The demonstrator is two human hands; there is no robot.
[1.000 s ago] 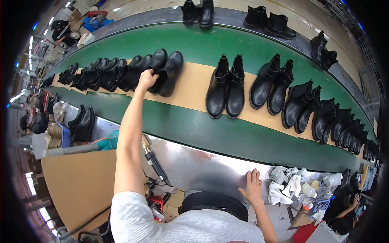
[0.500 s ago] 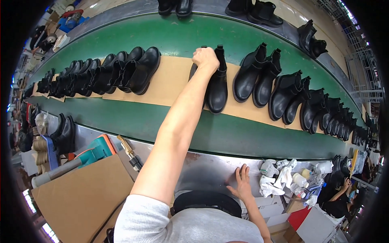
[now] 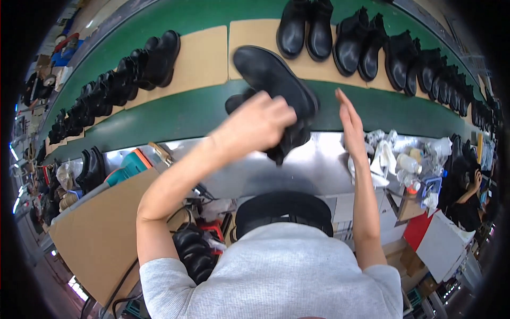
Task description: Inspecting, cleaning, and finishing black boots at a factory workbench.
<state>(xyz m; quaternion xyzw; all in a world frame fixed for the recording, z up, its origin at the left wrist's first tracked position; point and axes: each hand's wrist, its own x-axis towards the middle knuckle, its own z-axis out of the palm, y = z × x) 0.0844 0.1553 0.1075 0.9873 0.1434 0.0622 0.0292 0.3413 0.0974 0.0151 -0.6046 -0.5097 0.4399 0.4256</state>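
Observation:
A pair of black ankle boots (image 3: 271, 77) is held up over the near edge of the green conveyor. Closed around their shaft tops is my left hand (image 3: 261, 121), somewhat blurred. One boot points its toe away to the far left; the other is mostly hidden behind the hand, with a dark toe end showing at its left. To the right of the boots, my right hand (image 3: 351, 127) is raised above the metal bench edge, fingers stretched out, touching nothing. Upright pairs of black boots (image 3: 319, 37) stand on cardboard beyond.
Brown cardboard sheets (image 3: 204, 58) lie along the green conveyor (image 3: 207, 103), with boot rows left and right. The metal bench (image 3: 239, 173) holds white cloths (image 3: 383, 159) and bottles (image 3: 409, 164) at right. A teal tool (image 3: 129, 166) and large cardboard piece (image 3: 101, 228) are at left.
My left hand has lifted the pair of boots off the cardboard and brought it nearer to me. My right hand has risen from the metal bench. The whole view has shifted.

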